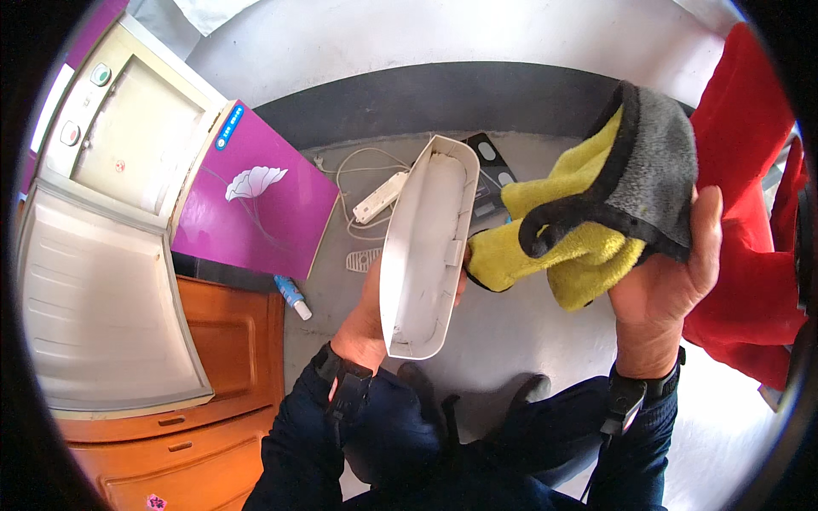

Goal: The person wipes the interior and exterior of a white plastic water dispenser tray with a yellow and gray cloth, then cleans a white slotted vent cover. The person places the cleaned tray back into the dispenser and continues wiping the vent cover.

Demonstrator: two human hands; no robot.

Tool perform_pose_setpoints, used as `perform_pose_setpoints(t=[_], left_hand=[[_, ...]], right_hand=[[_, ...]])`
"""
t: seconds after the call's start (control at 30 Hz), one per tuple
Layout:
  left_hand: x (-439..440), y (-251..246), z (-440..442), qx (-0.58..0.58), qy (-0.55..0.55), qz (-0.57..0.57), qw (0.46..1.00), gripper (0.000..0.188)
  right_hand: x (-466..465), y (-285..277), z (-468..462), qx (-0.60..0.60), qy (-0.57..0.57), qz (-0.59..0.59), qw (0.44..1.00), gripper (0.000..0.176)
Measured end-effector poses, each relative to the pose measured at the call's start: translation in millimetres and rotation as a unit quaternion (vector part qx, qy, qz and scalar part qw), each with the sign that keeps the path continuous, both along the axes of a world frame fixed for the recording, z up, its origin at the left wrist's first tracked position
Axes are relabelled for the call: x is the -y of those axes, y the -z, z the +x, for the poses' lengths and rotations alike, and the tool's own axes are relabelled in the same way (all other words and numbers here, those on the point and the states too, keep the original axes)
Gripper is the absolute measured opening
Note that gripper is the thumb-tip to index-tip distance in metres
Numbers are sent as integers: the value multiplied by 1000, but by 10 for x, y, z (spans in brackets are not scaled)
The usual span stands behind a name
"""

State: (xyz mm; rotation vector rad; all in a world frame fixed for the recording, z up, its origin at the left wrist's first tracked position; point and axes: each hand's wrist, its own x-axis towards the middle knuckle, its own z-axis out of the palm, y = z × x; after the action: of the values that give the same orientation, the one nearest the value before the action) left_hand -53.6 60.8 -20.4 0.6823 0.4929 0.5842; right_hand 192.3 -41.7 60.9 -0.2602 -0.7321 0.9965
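Note:
My left hand [369, 313] grips a long, narrow white plastic bin [429, 255] from beneath. Its fingertips show at the bin's right side, and the rest of the fingers are hidden. The bin's open side faces me, with dark specks and grime inside. To the right, my right hand [664, 281] holds a yellow and grey plush cloth [655, 160] with black edging. My thumb lies along the grey side while the cloth hides most of the fingers. A hanging yellow fold comes close to the bin's right edge; whether they touch I cannot tell.
At left stand a cream appliance [137, 140] with a purple flower-patterned panel [255, 198] and an orange wooden cabinet [223, 345]. On the floor lie a white power strip [378, 198], a black scale-like device [486, 191] and a blue-and-white tube [292, 297]. Red fabric [735, 211] hangs at right.

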Motion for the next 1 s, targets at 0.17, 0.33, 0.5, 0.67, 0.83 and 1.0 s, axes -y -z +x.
perform_pose_setpoints(t=[0.17,0.33,0.5,0.67,0.83,1.0], left_hand=[[26,11,-28,16,-30,-84,996,46],[0,87,3,-61,5,100,993,40],[65,21,11,94,12,76,993,45],[133,-191,-77,-84,-10,240,967,45],[-46,-37,-28,-65,-2,86,994,44],[-85,155,-67,-51,-64,167,982,42]], right_hand=[[75,5,-188,23,-8,-21,999,85],[-105,66,-438,631,-28,10,775,26],[-169,333,-820,705,-58,37,706,20],[-103,483,-980,676,-37,37,735,18],[-167,435,-960,722,-24,37,690,15],[-186,247,-688,720,173,0,672,19]])
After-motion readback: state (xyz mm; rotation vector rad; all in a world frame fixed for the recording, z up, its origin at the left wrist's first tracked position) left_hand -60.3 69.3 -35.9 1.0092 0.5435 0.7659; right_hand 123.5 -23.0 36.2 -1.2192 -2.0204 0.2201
